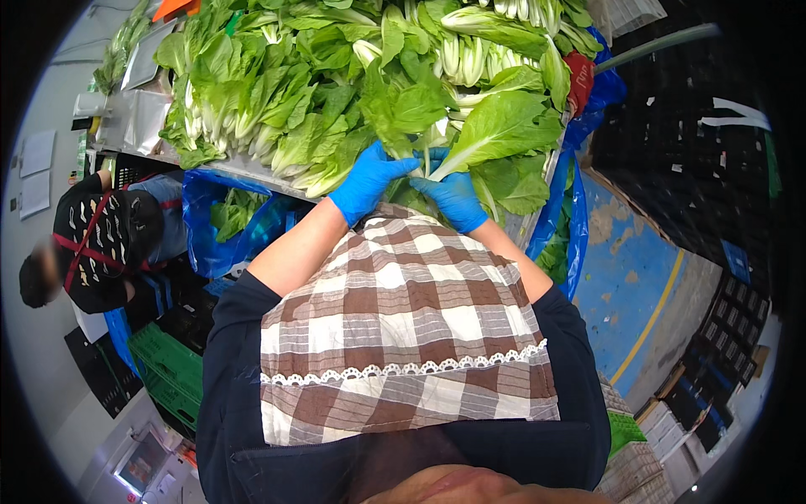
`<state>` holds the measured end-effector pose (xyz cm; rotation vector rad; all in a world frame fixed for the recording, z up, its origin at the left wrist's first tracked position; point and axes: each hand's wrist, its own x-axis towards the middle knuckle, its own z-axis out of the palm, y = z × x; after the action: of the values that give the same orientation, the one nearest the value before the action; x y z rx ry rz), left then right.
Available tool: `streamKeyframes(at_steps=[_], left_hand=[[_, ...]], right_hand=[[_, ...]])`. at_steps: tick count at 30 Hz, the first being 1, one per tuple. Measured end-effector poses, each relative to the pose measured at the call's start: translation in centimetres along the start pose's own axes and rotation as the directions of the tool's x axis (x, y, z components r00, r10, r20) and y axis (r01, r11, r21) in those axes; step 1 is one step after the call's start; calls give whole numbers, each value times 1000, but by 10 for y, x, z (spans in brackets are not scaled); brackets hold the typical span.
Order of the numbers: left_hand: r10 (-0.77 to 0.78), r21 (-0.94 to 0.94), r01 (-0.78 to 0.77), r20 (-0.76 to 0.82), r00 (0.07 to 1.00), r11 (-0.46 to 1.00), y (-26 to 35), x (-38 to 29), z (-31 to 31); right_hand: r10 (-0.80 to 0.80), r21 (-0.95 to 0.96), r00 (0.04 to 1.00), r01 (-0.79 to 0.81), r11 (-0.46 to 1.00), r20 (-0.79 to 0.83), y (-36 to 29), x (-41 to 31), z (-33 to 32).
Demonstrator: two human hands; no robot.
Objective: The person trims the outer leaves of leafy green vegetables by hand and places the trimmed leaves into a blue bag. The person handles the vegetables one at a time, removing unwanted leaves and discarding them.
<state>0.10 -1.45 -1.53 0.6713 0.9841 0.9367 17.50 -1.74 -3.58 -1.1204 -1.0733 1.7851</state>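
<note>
Both my hands wear blue gloves and meet at the near edge of a metal table (261,181) heaped with leafy greens (252,94). Pale stalks of a leafy green plant (406,104) are pinched in my left hand (374,179), its leaves pointing away from me. My right hand (454,196) has thumb and fingers on the white stem of a large green leaf (504,132), which fans out to the right. Parts of the fingers are hidden behind stems. More loose leaves (519,186) lie beside my right hand.
Blue plastic bags (208,220) with leaves hang below the table's left front and along its right side, the latter bag (576,233) open. A co-worker (101,239) stands at the left near green crates (167,372). Dark stacked crates (680,145) stand at the right.
</note>
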Motion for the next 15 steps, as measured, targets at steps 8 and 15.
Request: streamKeyframes(at_steps=[8,15], left_hand=[[-51,-345,75,78,996,936,2,-2,0],[68,-504,0,116,991,864,10,-4,-26]], right_hand=[[79,210,997,-76,975,-6,9,1,-24],[351,-785,936,-229,575,-16,-11,9,-59]])
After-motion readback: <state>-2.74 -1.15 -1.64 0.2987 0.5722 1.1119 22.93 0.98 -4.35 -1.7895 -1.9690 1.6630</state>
